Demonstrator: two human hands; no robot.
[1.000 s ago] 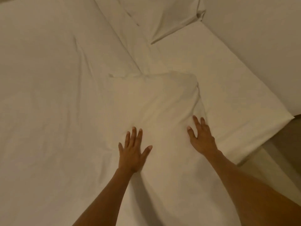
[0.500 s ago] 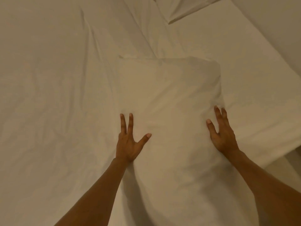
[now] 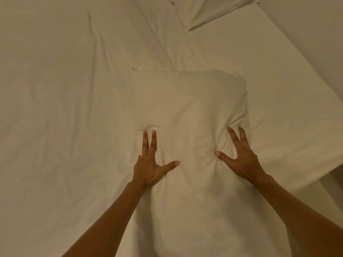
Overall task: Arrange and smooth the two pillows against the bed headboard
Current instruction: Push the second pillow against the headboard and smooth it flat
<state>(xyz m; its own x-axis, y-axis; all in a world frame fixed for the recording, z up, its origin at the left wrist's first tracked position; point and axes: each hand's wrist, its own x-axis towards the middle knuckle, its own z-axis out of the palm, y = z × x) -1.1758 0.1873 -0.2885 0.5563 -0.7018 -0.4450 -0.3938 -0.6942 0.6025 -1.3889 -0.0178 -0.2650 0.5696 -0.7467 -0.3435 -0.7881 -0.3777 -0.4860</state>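
Both my hands are pressing deeper than they were a moment ago, and the pillow (image 3: 191, 115) is now puckering around my fingertips where it was lying nearly flat. My left hand (image 3: 150, 169) is spread wide, palm down on the pillow's left side, two long fingers together and the thumb angled inward. My right hand (image 3: 241, 158) is splayed just as wide near the pillow's right edge, gripping nothing, just flattening. I'm keeping them apart like this so the filling is getting pushed evenly outward rather than bunching in the middle.

This pillow is lying flat on the white bedsheet (image 3: 55, 127), directly under me. Beyond the pillow's far edge, up by the frame's top, the second pillow (image 3: 209, 10) is showing only a corner, well apart from this one. To the pillow's right, the pale upright surface (image 3: 315, 34) is probably the headboard, so I'm judging both pillows are not yet set against it.
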